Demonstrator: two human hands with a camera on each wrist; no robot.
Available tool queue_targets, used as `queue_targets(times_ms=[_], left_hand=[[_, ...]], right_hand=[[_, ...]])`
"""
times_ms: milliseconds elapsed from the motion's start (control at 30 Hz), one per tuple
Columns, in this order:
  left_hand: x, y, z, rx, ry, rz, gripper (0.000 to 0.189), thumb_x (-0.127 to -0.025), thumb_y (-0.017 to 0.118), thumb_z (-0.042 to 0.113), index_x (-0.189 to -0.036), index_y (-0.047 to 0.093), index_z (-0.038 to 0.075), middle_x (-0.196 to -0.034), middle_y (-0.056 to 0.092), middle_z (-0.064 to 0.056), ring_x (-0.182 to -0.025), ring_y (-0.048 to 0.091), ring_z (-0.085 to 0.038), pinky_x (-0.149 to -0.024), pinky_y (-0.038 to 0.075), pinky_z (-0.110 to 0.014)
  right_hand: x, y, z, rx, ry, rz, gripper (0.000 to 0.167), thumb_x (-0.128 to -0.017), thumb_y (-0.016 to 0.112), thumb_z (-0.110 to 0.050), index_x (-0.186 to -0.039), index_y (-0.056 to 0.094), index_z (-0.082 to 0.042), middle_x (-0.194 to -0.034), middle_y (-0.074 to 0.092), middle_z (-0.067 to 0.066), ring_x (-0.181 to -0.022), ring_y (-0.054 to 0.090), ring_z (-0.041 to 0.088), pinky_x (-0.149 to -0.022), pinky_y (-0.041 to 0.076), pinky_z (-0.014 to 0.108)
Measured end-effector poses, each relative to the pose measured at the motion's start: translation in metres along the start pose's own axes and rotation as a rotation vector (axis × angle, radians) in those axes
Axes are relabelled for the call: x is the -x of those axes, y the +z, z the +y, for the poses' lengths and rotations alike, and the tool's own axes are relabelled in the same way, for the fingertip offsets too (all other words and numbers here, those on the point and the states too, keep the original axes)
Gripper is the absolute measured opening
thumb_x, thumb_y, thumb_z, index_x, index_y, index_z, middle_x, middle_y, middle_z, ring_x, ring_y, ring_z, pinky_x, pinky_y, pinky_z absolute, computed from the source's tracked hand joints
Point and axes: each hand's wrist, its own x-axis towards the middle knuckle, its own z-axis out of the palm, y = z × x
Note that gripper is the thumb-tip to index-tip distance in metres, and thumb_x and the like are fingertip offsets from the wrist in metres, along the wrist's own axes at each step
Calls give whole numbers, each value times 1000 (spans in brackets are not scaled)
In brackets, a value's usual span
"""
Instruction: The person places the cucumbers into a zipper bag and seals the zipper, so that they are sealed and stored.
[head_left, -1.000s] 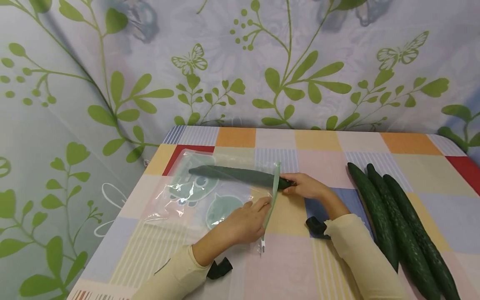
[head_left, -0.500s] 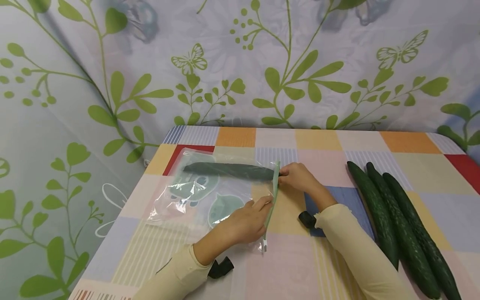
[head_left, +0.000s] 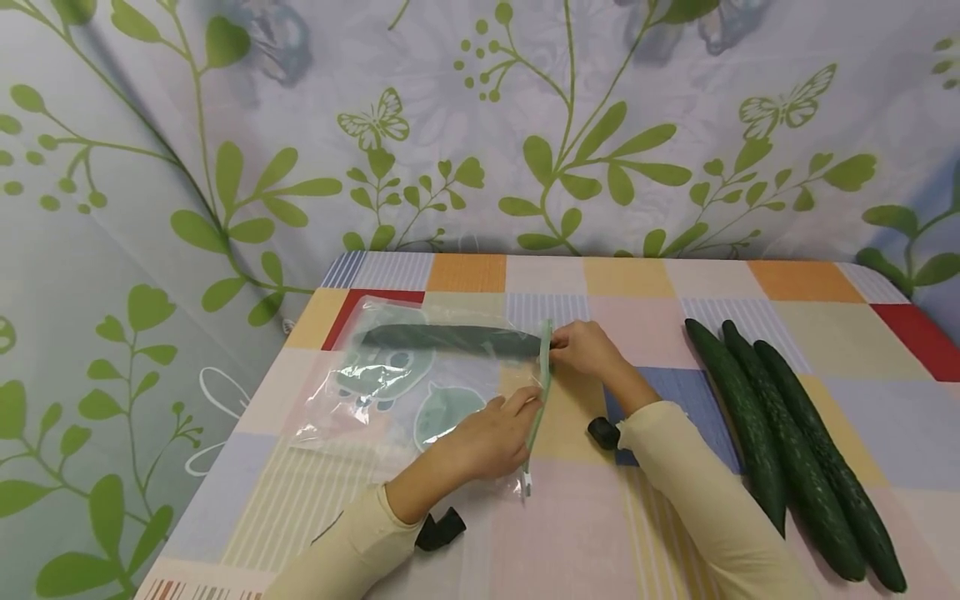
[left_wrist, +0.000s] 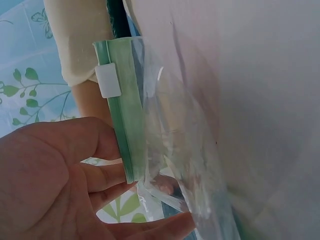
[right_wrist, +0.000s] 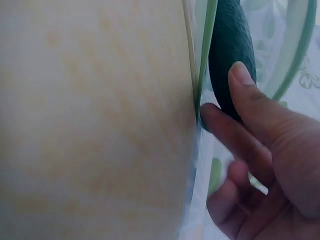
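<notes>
On patchwork table: cartoon-print zip bag, one cucumber inside near far edge.
Right of bag, three loose cucumbers side by side. Pinching green mouth strip with left hand, bagged cucumber's end with right hand. White slider at strip's near end.

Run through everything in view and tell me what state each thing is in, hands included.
Clear bag, mouth open, lying on the tablecloth
White slider, at the near end of the bag's green edge
Bagged cucumber, nearly all inside, one end at the mouth
Three other cucumbers, side by side outside the bag
Left hand, pinching the green edge
Right hand, holding the bagged cucumber's end
Tablecloth, spread out
</notes>
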Motion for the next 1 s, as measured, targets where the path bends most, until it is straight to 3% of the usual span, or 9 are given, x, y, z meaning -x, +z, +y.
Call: queue_targets(times_ms=[167,333,533,667,833,1000], left_hand=[[-4,1,0,53,-11,2,52,-87,50,17,-134,36,4,-143,26,-5,-104,52,-32,-84,49,-35],[-4,3,-1,109,-41,3,54,-86,50,19,-136,34,5,-144,24,-4,-103,52,-32,-73,51,-35],[-2,2,-2,162,-59,-36,67,-87,57,37,-139,30,5,-147,21,-5,-113,48,-35,-79,51,-37],[0,1,-2,195,-41,-61,96,-69,71,50,-141,27,5,-148,19,-6,-117,45,-37,-86,48,-39],[2,2,0,198,5,-57,112,-53,83,46,-140,26,4,-148,18,-8,-115,45,-37,-84,49,-39],[4,2,5,195,19,-65,112,-54,85,40,-141,24,3,-148,16,-9,-122,39,-41,-92,45,-43]], right_hand=[[17,-7,9,-117,12,-10,25,-83,66,-21,-102,68,-6,-97,69,12,-91,63,29,-77,51,39],[41,-19,17,-122,41,-4,35,-85,63,-21,-114,62,0,-101,68,15,-95,60,34,-80,49,45],[77,-36,18,-80,116,-64,48,-85,63,-27,-123,54,0,-110,64,19,-99,58,39,-80,49,47],[110,-49,16,-46,193,-102,58,-85,61,-34,-130,46,-1,-118,58,22,-104,56,41,-78,49,48],[154,-63,15,54,270,-62,64,-84,62,-37,-132,43,0,-119,56,25,-100,58,40,-72,48,48],[195,-69,21,153,352,3,69,-81,64,-39,-131,43,3,-119,51,31,-101,52,47,-73,45,55]])
